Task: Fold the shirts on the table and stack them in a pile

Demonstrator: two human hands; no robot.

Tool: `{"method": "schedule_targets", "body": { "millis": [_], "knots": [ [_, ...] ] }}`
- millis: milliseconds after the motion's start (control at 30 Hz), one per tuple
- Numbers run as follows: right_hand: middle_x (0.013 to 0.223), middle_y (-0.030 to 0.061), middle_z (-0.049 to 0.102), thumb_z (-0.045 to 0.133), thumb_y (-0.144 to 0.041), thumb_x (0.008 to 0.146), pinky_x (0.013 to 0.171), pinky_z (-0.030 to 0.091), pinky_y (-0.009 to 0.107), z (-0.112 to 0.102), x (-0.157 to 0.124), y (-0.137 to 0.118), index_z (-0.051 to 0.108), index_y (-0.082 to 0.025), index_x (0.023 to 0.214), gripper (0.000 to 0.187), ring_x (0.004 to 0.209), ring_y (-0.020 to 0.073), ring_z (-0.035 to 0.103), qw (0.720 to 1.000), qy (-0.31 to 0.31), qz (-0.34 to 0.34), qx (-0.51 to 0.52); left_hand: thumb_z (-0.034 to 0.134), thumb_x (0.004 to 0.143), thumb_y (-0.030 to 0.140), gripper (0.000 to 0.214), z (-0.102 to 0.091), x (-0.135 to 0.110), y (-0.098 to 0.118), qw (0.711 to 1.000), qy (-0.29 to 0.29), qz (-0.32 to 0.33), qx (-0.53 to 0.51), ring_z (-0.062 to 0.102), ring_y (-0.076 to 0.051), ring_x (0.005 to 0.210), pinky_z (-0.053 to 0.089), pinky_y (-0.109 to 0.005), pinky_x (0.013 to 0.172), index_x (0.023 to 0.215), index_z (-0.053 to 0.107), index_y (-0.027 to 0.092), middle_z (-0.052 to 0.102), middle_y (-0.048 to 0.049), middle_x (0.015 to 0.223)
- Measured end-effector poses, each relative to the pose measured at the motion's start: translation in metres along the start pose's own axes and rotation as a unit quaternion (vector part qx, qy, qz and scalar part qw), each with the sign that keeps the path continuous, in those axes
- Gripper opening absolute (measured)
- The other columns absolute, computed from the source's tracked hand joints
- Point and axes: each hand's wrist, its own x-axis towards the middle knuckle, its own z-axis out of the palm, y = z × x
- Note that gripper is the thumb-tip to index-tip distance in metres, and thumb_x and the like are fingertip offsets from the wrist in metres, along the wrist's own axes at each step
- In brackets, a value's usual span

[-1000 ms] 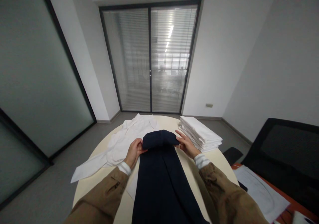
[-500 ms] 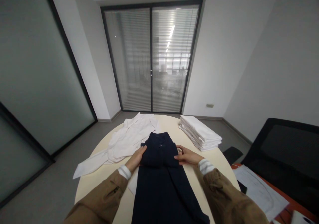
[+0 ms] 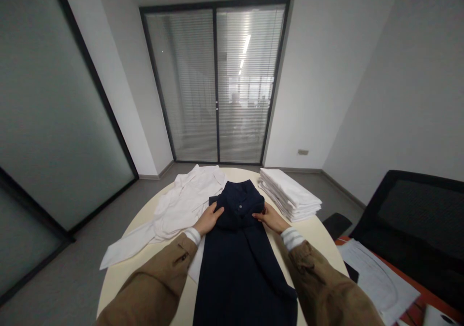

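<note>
A dark navy shirt (image 3: 239,253) lies lengthwise on the round cream table (image 3: 130,263), its collar and a button at the far end. My left hand (image 3: 208,219) grips the folded fabric at the shirt's left side near the collar. At the right side, my right hand (image 3: 270,218) pinches the same fold. Both hands are closed on the cloth. My sleeves are brown with striped white cuffs.
A loose white shirt (image 3: 174,210) is spread on the table's left. A stack of folded white garments (image 3: 290,193) sits at the far right. A black chair (image 3: 416,219) and papers (image 3: 377,277) on an orange surface stand to the right. Glass doors with blinds are ahead.
The rolled-over top of the navy shirt has been turned back, so collar and button now face up. Both hands moved in closer together and hold the fold just below the collar.
</note>
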Motion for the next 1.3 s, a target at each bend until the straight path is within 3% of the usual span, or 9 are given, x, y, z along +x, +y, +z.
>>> {"method": "schedule_targets", "body": {
  "millis": [100,200,467,700,867,1000,1133,1200,1300],
  "knots": [
    [0.102,0.0056,0.072,0.077,-0.029,0.065,0.089,0.052,0.041,-0.002,0.014,0.006,0.062,-0.02,0.105,0.043,0.095,0.0247,0.066,0.998,0.033,-0.061,0.006,0.055,0.09,0.047,0.05,-0.001,0.014,-0.002,0.999,0.015,0.046,0.022,0.049,-0.025,0.134,0.032,-0.039,0.117,0.13,0.062,0.018,0.055,-0.0084,0.144],
    [0.123,0.0083,0.067,0.075,-0.028,0.067,0.105,0.044,0.046,-0.002,0.025,0.012,0.063,-0.02,0.112,0.048,0.119,0.0281,0.059,0.993,0.063,-0.1,0.004,0.058,0.089,0.043,0.043,-0.003,0.024,-0.009,0.997,0.023,0.061,0.032,0.046,-0.024,0.137,0.03,-0.037,0.118,0.122,0.068,0.018,0.053,-0.008,0.146],
    [0.115,0.0071,0.071,0.071,-0.027,0.072,0.107,0.042,0.045,-0.01,0.017,0.009,0.068,-0.019,0.112,0.041,0.116,0.0288,0.06,0.992,0.014,-0.116,-0.057,0.064,0.086,0.036,0.026,-0.002,-0.001,-0.021,0.993,0.073,0.045,0.079,0.048,-0.026,0.134,0.025,-0.043,0.12,0.101,0.077,0.02,0.06,-0.0083,0.137],
    [0.097,0.006,0.074,0.07,-0.034,0.077,0.101,0.046,0.046,-0.021,-0.016,-0.005,0.075,-0.02,0.092,0.021,0.104,0.0308,0.064,0.987,-0.058,-0.121,-0.089,0.065,0.083,0.032,0.023,0.005,-0.037,-0.028,0.984,0.137,0.046,0.105,0.056,-0.027,0.12,0.041,-0.044,0.107,0.1,0.076,0.021,0.066,-0.0096,0.124],
    [0.119,0.0076,0.065,0.075,-0.03,0.071,0.102,0.046,0.043,-0.021,-0.034,0.02,0.066,-0.022,0.112,0.043,0.109,0.0249,0.061,0.991,0.001,-0.094,-0.091,0.063,0.081,0.027,0.029,0.008,-0.056,-0.033,0.987,0.121,0.053,0.097,0.06,-0.026,0.112,0.053,-0.04,0.089,0.108,0.07,0.018,0.066,-0.0112,0.12],
    [0.127,0.0106,0.057,0.075,-0.028,0.067,0.094,0.051,0.04,-0.018,-0.045,0.038,0.055,-0.024,0.129,0.066,0.107,0.0225,0.06,0.992,0.014,-0.069,-0.108,0.065,0.077,0.017,0.039,0.007,-0.066,-0.031,0.985,0.069,0.099,0.125,0.059,-0.026,0.114,0.045,-0.046,0.104,0.116,0.066,0.017,0.066,-0.0115,0.118],
    [0.141,0.0135,0.045,0.075,-0.031,0.07,0.108,0.042,0.043,-0.012,-0.053,0.035,0.055,-0.025,0.134,0.067,0.127,0.0262,0.051,0.977,-0.037,-0.127,-0.165,0.059,0.072,0.003,0.037,0.005,-0.069,-0.034,0.982,0.035,0.119,0.145,0.05,-0.027,0.13,0.034,-0.049,0.115,0.101,0.074,0.021,0.058,-0.01,0.135],
    [0.148,0.0146,0.039,0.074,-0.031,0.072,0.115,0.034,0.046,-0.01,-0.056,0.033,0.057,-0.024,0.135,0.065,0.136,0.0292,0.043,0.965,-0.03,-0.135,-0.223,0.056,0.076,0.004,0.036,0.003,-0.067,-0.036,0.983,0.066,0.098,0.138,0.045,-0.027,0.136,0.031,-0.048,0.117,0.101,0.075,0.022,0.051,-0.0089,0.144],
    [0.152,0.0144,0.037,0.069,-0.029,0.075,0.117,0.024,0.059,-0.008,-0.057,0.033,0.056,-0.028,0.138,0.064,0.144,0.0359,0.03,0.94,0.025,-0.068,-0.334,0.049,0.087,0.015,0.035,-0.004,-0.059,-0.038,0.986,0.136,0.008,0.098,0.051,-0.024,0.132,0.036,-0.044,0.115,0.115,0.07,0.019,0.056,-0.0107,0.139]
  ]
}}
